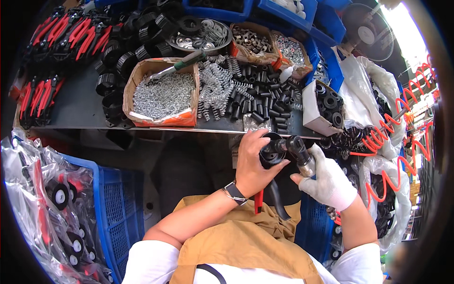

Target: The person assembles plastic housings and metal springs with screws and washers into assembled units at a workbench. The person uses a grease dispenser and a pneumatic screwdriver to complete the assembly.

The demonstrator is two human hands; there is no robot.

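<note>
My left hand [253, 163], bare with a watch on the wrist, grips a round black part [269, 152] with red and black handles [265, 201] hanging below it. My right hand [326, 182] wears a white glove and holds a pneumatic tool [300, 151] whose black head presses sideways against the round part. Both hands are just below the front edge of the dark workbench [75, 111].
On the bench: a cardboard box of silvery screws [163, 97], loose springs [217, 85], short black tubes [265, 99], black rings [123, 52], red-handled tools [61, 33], a bowl of washers [203, 35]. A blue crate [116, 208] stands at left, an orange coiled hose [402, 123] at right.
</note>
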